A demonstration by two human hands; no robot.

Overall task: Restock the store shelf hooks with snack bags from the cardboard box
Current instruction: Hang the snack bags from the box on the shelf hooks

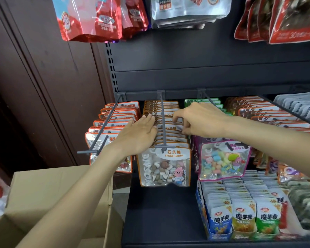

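Your cardboard box point(48, 199) sits low beside your left forearm, flaps open, while the row of stone candy bags point(166, 138) hangs packed on the hook point(162, 122) between your two hands. Your left hand point(139, 136) lies flat, fingers straight, against the row's left edge to square it; your right hand point(202, 120) pinches bag tops, apparently seating them. The row runs along the hook toward you, bags hanging lengthwise downward, labels facing you.

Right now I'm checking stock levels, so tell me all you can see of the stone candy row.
The stone candy row hangs packed on a grey hook. The bags are clear plastic with orange edging and white headers; the front one reads STONE CANDY and shows pebble-like sweets and a cartoon figure. The left hand lies flat against the row's left side; the right hand pinches bag tops from the right.
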